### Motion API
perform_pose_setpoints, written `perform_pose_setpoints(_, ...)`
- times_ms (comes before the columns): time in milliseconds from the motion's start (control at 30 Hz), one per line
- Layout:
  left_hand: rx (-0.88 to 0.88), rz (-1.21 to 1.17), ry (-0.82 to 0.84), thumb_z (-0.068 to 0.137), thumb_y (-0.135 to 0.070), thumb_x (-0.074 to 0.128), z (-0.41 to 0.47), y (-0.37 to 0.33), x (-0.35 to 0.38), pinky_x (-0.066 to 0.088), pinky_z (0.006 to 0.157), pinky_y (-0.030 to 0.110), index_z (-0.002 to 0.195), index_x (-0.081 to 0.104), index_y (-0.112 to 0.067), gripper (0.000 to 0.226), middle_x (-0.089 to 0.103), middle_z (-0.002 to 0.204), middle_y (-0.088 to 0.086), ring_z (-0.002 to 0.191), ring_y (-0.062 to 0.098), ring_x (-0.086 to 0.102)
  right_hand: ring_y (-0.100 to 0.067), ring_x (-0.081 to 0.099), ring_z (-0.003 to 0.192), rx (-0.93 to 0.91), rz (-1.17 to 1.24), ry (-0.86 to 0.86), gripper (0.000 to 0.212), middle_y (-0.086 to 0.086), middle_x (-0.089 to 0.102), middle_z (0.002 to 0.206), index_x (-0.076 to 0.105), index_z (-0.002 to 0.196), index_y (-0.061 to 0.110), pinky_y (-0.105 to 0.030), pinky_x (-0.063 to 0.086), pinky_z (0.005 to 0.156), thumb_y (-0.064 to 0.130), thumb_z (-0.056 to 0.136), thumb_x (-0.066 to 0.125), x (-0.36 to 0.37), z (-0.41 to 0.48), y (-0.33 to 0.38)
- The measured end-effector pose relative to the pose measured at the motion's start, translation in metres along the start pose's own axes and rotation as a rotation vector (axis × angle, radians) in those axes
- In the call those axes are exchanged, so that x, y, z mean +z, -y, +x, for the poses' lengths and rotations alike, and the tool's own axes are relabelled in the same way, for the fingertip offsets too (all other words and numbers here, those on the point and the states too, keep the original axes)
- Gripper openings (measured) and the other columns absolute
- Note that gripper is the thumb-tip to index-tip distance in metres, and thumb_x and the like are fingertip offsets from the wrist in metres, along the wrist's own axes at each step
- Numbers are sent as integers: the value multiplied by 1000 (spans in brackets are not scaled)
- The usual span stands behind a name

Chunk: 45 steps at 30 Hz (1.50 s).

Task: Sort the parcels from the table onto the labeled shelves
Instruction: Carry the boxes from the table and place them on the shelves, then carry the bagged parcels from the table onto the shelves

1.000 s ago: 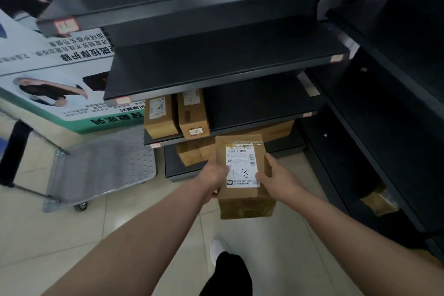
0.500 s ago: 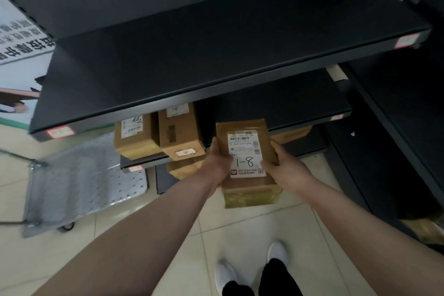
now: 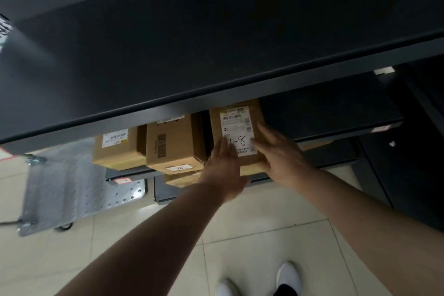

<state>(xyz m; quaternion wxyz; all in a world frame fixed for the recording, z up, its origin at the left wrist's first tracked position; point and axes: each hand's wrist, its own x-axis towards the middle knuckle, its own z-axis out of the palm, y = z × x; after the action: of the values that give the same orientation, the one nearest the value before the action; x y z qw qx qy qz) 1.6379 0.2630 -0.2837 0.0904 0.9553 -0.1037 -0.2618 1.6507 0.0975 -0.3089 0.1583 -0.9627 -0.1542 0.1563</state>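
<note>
A brown cardboard parcel with a white label marked "1-8" lies on a dark lower shelf, its far end tucked under the shelf above. My left hand lies with straight fingers on the parcel's near left part. My right hand rests flat on its right side, fingers spread. Two other brown parcels, a middle parcel and a left parcel, stand to its left on the same shelf.
A wide dark upper shelf overhangs the parcels. A further parcel lies on the level below. A grey perforated platform trolley stands on the tiled floor at the left. More dark shelving runs along the right. My white shoes show at the bottom.
I have come closer to the shelves. The "1-8" parcel went from being held in front of me onto the lower shelf, and both hands have loosened from gripping its sides to lying flat on it.
</note>
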Motion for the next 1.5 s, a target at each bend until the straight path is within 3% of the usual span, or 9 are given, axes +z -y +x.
perform_pose_setpoints(67,23,206,-35,95,-30,56,0,3,4,8,117,41,152,-5,-3,88,-7,160,20,148,34,-4,-22,4,147,-51,-80,54,67,0,-2,161,22,150,27,-45,18,115,31,93,56,-1,-2,-3)
perform_pose_setpoints(167,40,368,-66,99,-13,48,11,6,-2,19,119,44,150,-3,5,75,-1,159,26,148,38,2,-19,3,147,-61,-158,47,69,1,2,161,16,151,29,-44,19,115,21,94,55,-9,10,-5)
perform_pose_setpoints(433,-52,320,28,94,-7,52,48,10,-28,25,117,44,152,-4,2,81,-7,160,21,149,33,4,-27,11,146,70,-62,60,60,-2,5,160,25,148,25,-48,33,110,7,92,40,-17,52,11)
perform_pose_setpoints(600,-107,234,89,86,-6,65,31,5,-34,16,119,41,151,-13,-2,101,-16,160,15,148,29,-7,-23,-9,147,83,-72,109,86,-1,-10,160,0,153,24,-47,4,118,10,89,56,-21,33,8)
perform_pose_setpoints(700,-75,255,25,88,-5,61,9,0,-34,18,118,40,153,-2,-2,91,-4,161,16,149,29,2,-23,-7,147,96,-123,88,89,-1,-9,161,-1,153,20,-46,4,118,5,87,56,-23,4,5)
perform_pose_setpoints(833,84,424,68,88,-6,61,-25,-11,-42,26,116,41,150,18,-3,75,16,156,17,143,31,20,-25,-5,147,101,-198,181,68,-3,-1,161,8,153,18,-49,7,118,22,97,48,-35,-31,10)
perform_pose_setpoints(967,90,467,144,96,-17,54,-53,-24,-55,16,118,44,152,19,-8,66,13,160,14,148,31,6,-25,-2,148,116,-161,219,60,-3,7,161,14,152,19,-48,9,118,29,99,43,-49,-61,23)
perform_pose_setpoints(1133,133,479,149,98,-22,50,-89,-48,-78,28,113,43,148,31,-11,54,33,150,10,142,29,22,-24,5,147,211,-73,224,56,-3,14,159,18,151,19,-45,12,117,33,101,38,-76,-110,38)
perform_pose_setpoints(1500,374,477,203,102,-37,39,-203,-115,-106,43,99,42,140,39,-11,47,46,133,16,119,29,45,-26,28,138,550,-7,142,49,-7,32,150,30,145,16,-40,28,109,34,100,38,-103,-281,92)
